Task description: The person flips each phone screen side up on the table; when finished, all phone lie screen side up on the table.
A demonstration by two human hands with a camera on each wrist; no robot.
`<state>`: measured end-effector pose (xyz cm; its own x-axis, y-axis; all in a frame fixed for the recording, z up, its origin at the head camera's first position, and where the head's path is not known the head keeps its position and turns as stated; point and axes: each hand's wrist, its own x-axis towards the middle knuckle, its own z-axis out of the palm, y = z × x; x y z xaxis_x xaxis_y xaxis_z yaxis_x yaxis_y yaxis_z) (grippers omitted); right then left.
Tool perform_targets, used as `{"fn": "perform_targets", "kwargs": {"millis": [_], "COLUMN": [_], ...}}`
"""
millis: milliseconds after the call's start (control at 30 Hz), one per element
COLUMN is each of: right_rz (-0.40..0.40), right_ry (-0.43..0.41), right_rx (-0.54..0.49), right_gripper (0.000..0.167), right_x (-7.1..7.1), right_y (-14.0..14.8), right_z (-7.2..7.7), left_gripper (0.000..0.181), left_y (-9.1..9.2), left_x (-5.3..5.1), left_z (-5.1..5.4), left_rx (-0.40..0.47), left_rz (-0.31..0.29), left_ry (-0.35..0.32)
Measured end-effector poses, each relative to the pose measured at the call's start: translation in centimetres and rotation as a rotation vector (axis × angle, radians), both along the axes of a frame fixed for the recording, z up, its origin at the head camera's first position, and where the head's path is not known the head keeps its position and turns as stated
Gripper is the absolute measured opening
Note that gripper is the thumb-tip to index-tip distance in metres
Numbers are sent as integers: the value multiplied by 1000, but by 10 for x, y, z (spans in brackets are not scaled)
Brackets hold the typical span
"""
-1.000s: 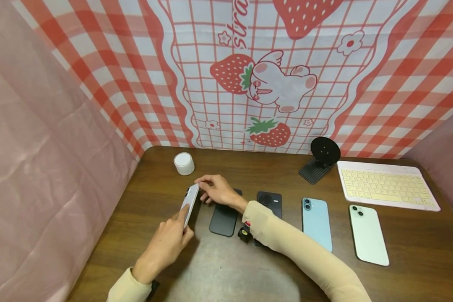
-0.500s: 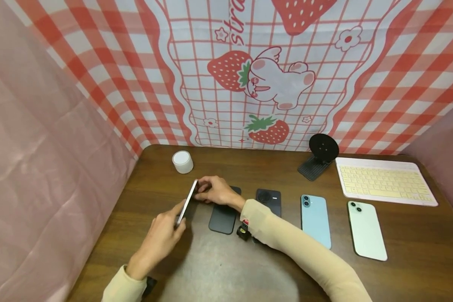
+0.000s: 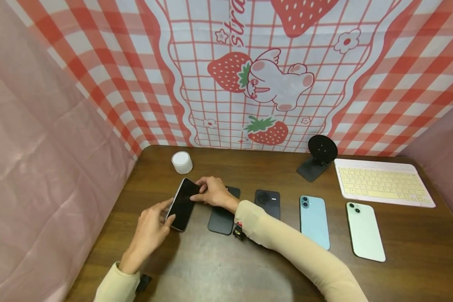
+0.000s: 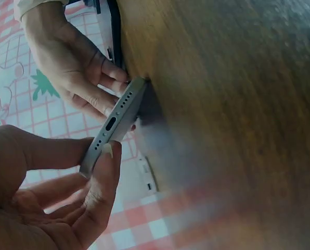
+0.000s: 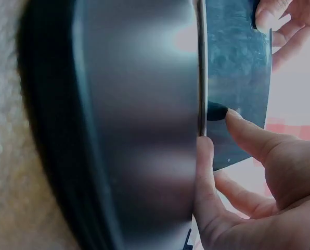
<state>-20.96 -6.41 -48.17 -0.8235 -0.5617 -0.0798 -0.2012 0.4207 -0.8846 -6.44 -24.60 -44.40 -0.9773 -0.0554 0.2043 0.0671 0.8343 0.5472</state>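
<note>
red-and-white checked cloth (image 3: pixel 151 75) printed with strawberries hangs behind a brown wooden table (image 3: pixel 219 272), with pink fabric (image 3: pixel 53 167) at the left. near the table's left side, a silver-edged smartphone (image 3: pixel 183 205) is held tilted, dark screen up, its charging-port end toward the person; whether it touches the wood, i cannot tell. the left hand (image 3: pixel 148 226) pinches its left edge near that end, thumb on the screen side and fingers behind. the right hand (image 3: pixel 216 192) pinches the opposite long edge, closer to the far end, its thumb on the glass. beyond the phone stands a white cylinder (image 3: pixel 182 163). just right lies a black phone (image 3: pixel 222 220), partly under the right wrist, then a dark phone with a round camera (image 3: pixel 269 203), a light blue phone (image 3: pixel 316 222) and a pale green phone (image 3: pixel 366 233). behind these sit a black folding stand (image 3: pixel 322 151) and a white keyboard with yellow keys (image 3: pixel 385 182).
</note>
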Motion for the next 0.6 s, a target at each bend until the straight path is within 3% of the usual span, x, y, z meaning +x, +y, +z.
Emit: {"fn": "perform_targets", "kwargs": {"millis": [167, 333, 467, 600], "right_rz": [-7, -15, -32, -48], "right_ry": [28, 17, 13, 10], "right_rx": [20, 12, 6, 3], "right_gripper": [54, 54, 52, 51], "right_x": [0, -1, -2, -2], "right_y": [-4, -4, -4, -3], "right_z": [0, 0, -3, -4], "left_gripper": [51, 73, 87, 89], "left_y": [-10, -16, -18, -18], "left_x": [-3, -6, -10, -12], "left_z": [-2, -5, -8, -11], "left_rx": [47, 91, 82, 57], "left_rz": [6, -17, -27, -23], "left_ry": [-151, -296, -318, -310]}}
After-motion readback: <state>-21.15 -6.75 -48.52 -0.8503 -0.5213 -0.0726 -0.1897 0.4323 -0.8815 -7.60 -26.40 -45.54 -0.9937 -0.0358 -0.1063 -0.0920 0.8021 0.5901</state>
